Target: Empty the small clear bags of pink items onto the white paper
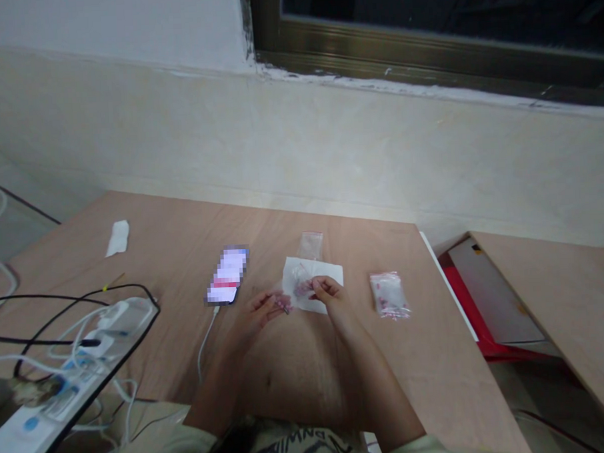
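Right fingers (326, 283) in pinch on bag (300, 278)

The pink item (283, 300) at the fingertips of the left hand (259, 311) was too small and blurred to identify. The right hand (331, 293) covered part of the clear bag (300, 277) and part of the white paper (334, 272). The phone screen (228, 273) was unreadable (pixelation masked it). Contents of the packet (389, 295) could not be resolved. The window (424, 37) extended beyond the upper and right edges; the power strip (18, 436) was truncated at the left edge.
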